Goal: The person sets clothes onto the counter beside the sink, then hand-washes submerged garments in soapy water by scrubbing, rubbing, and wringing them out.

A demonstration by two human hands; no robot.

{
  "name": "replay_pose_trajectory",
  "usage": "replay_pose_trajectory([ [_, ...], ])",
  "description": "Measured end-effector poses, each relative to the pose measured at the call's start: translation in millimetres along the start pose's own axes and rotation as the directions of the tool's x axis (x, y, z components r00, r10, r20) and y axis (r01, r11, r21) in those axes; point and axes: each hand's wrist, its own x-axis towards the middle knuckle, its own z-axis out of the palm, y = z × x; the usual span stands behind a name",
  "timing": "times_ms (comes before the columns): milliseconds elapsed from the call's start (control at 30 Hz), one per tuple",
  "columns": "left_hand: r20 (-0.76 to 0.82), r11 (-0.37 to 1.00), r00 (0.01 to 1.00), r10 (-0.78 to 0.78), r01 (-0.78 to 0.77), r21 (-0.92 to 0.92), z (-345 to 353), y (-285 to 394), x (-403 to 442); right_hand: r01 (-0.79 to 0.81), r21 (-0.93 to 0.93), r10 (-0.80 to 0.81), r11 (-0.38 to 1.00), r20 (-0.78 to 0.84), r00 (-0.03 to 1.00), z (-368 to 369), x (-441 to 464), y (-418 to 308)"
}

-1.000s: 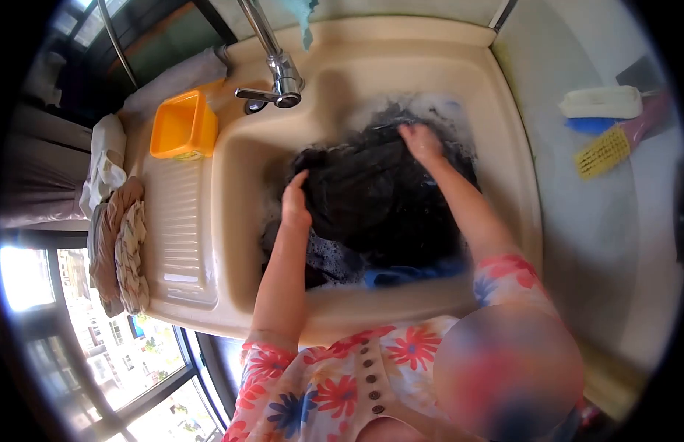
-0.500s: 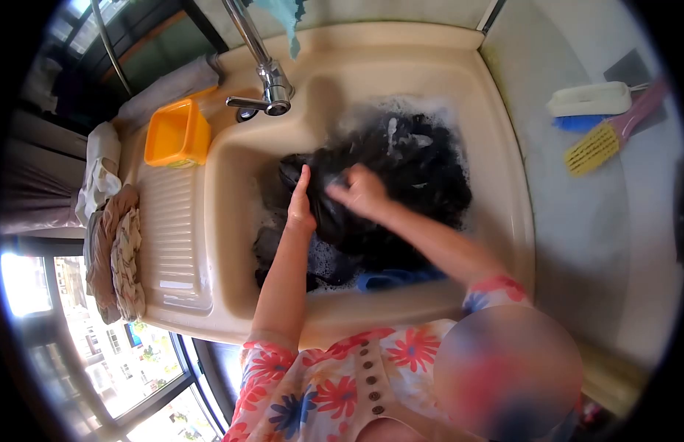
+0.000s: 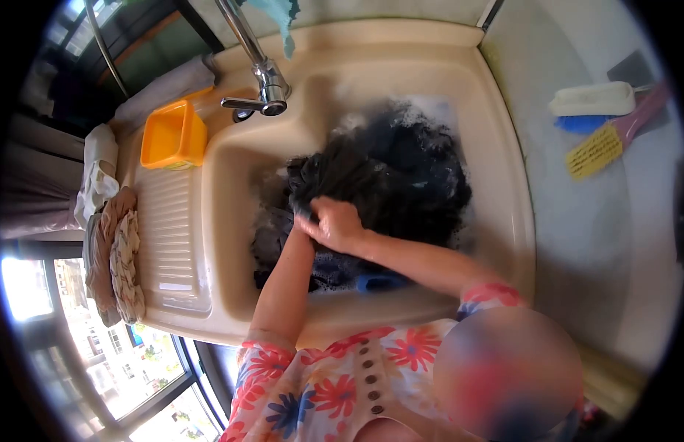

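Observation:
A wet black garment (image 3: 334,173) is bunched up at the left of the sink, among other dark laundry (image 3: 423,173) in soapy water. My right hand (image 3: 336,225) is closed on a fold of it, right beside my left wrist. The cloth and my right hand cover most of my left hand (image 3: 303,234), so its fingers are hidden. A piece of blue cloth (image 3: 382,282) lies at the near edge of the water, below my right forearm.
The beige sink (image 3: 228,221) has a ribbed drainboard (image 3: 165,236) on the left, with a yellow container (image 3: 163,140) at its back. Folded cloths (image 3: 117,265) hang over the left edge. A chrome faucet (image 3: 268,88) stands behind. Two brushes, white-and-blue (image 3: 592,101) and yellow-bristled (image 3: 596,151), are at right.
My right hand has moved left and toward me, from over the cloth to my left wrist, and has closed on the garment. The black garment now covers my left hand, whose fingers showed before.

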Motion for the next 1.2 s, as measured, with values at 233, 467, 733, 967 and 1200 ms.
replay_pose_trajectory([
  [233, -0.826, 0.928, 0.557, -0.082, 0.344, 0.140, 111, 47, 35, -0.292, -0.395, 0.386, 0.871, 0.186, 0.903, -49, 57, 144],
  [467, -0.820, 0.642, 0.521, 0.237, 0.550, 0.534, 101, 43, 29, -0.097, -0.309, 0.038, 0.946, -0.192, 0.981, -74, 42, 129],
  [733, -0.848, 0.852, 0.522, -0.093, 0.482, 0.203, 75, 60, 14, -0.301, 0.145, 0.298, 0.942, 0.045, 0.954, -81, 46, 184],
  [967, -0.557, 0.857, 0.819, 0.135, 0.186, 0.481, 73, 24, 17, 0.258, 0.095, -0.265, 0.961, 0.065, 0.962, -7, -6, -27],
  [1200, -0.891, 0.892, 0.449, 0.065, 0.374, 0.254, 130, 10, 35, -0.155, -0.167, 0.135, 0.974, -0.128, 0.983, 11, 75, 79],
])
